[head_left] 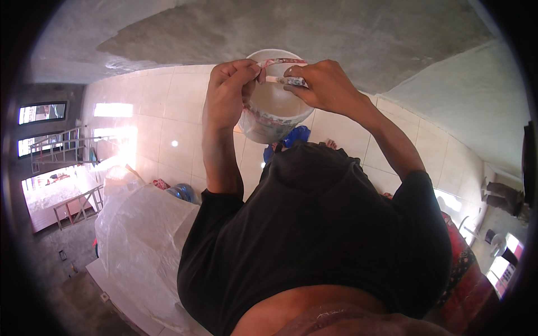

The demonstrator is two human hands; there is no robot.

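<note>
A white bucket (pixel 274 120) with pale contents and paint-smeared sides is at the top centre, above my dark-shirted body. My left hand (pixel 230 92) is closed at its left rim, fingertips pinched on the end of a curved strip (pixel 283 60) smeared red and white. I cannot tell whether that strip is part of the bucket or separate. My right hand (pixel 319 84) grips a pale, paint-spattered handle (pixel 279 79) lying crosswise over the bucket's mouth; whatever it joins is hidden.
Grey plastered wall (pixel 336 28) rises beyond a tiled floor (pixel 162 106). A blue object (pixel 297 134) is behind the bucket. Plastic sheeting (pixel 134 235), a blue water jug (pixel 182 193) and metal scaffolding (pixel 61 143) are at left; red patterned cloth (pixel 465 257) is at right.
</note>
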